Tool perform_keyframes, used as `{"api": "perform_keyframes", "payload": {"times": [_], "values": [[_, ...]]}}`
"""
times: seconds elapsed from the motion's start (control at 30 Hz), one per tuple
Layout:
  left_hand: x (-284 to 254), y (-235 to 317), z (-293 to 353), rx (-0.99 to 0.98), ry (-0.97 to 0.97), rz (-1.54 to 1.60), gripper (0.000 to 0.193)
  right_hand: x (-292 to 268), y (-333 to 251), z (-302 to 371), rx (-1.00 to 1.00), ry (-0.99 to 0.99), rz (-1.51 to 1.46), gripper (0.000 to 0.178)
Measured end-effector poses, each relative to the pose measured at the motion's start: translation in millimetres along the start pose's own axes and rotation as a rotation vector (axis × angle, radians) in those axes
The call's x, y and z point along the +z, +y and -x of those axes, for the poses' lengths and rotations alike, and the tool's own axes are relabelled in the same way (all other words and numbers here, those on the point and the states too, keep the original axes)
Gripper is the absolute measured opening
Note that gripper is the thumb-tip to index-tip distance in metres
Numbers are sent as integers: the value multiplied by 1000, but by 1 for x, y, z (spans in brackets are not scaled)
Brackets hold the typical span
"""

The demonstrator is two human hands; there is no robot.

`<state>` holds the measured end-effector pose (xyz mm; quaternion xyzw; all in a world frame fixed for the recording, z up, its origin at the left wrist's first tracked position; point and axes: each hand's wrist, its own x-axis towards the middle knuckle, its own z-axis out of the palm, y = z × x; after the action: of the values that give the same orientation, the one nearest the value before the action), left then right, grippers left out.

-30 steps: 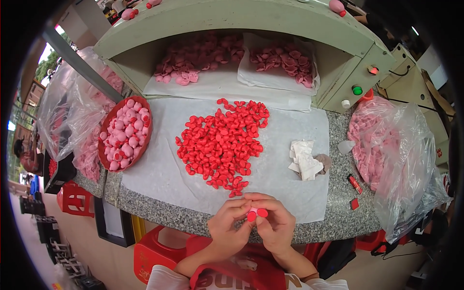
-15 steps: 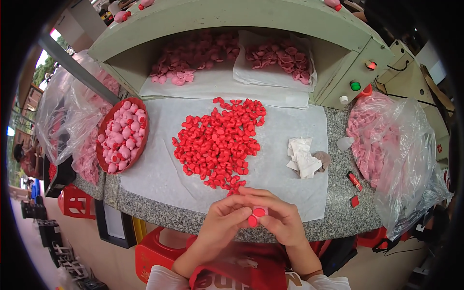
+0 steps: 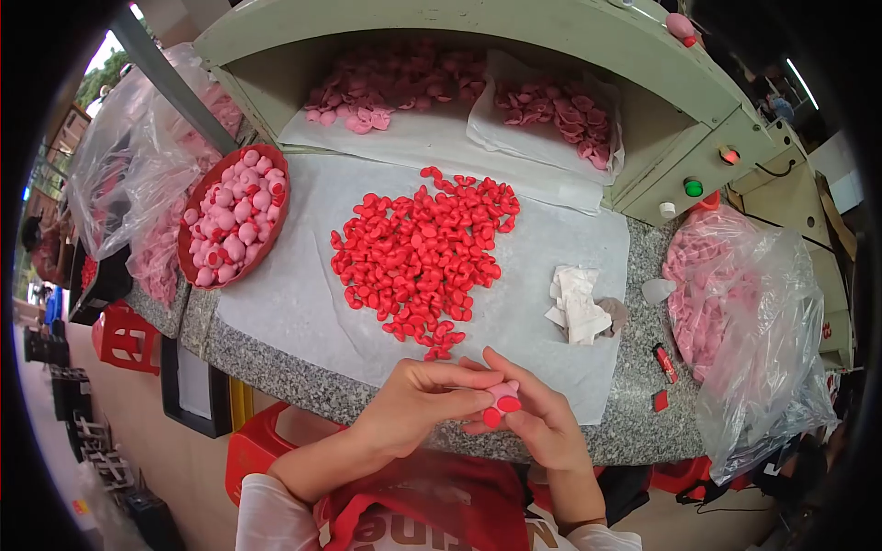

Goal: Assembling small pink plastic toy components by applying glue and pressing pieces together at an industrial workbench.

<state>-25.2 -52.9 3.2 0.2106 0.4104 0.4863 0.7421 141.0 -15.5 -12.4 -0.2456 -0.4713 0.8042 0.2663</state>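
- Your left hand [image 3: 418, 404] has thumb and forefinger pinched on a small pink piece [image 3: 508, 389]; your right hand [image 3: 551, 427] curls round its other side, thumb low. Just where your left fingertips bear is hard to see.
- The piece sits between both hands, above the near edge of the bench [image 3: 634, 427], two red ovals [image 3: 508, 404] toward you.
- If your pinch slackens, it could drop over that edge; too hard a squeeze may dent it or shift an oval, if it is as soft as it looks.
- Just beyond your fingers is the near tip of the red pile [image 3: 423, 262]; a knuckle pushed forward could scatter bits.
- Right of the pile, the white sheet [image 3: 542, 248] gives you your widest bare stretch, up to the crumpled paper [image 3: 579, 308].
- The heaped red bowl [image 3: 283, 216] stands by the sheet's far left corner; a bump on it might spill pink pieces.
- The plastic bag [image 3: 767, 344] crowds the bench's right end; a sleeve could snag there.
- The cabinet [image 3: 661, 176] bounds the far edge.
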Motion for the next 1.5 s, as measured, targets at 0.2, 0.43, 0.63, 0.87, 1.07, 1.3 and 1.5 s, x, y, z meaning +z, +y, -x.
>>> {"api": "perform_keyframes", "payload": {"times": [0.2,0.43,0.63,0.87,1.07,1.3,1.5], "values": [[2,0,-5,-5,3,-74,20,-3,3,-1,-34,36,8,47],[3,-4,-10,19,9,-115,17,-12,14,-2,-58,24,-94,40],[3,0,-11,-29,-21,-119,17,-12,22,-3,-99,37,-95,39],[2,-3,-13,16,-31,-87,19,-6,24,0,-169,98,-23,33],[6,-13,-11,143,32,-59,31,-7,25,0,-179,119,-33,32],[14,-44,1,631,168,-571,52,9,25,-13,-342,131,-86,33],[16,-37,-1,872,267,-1083,57,8,34,-11,-423,66,-62,24]]}}
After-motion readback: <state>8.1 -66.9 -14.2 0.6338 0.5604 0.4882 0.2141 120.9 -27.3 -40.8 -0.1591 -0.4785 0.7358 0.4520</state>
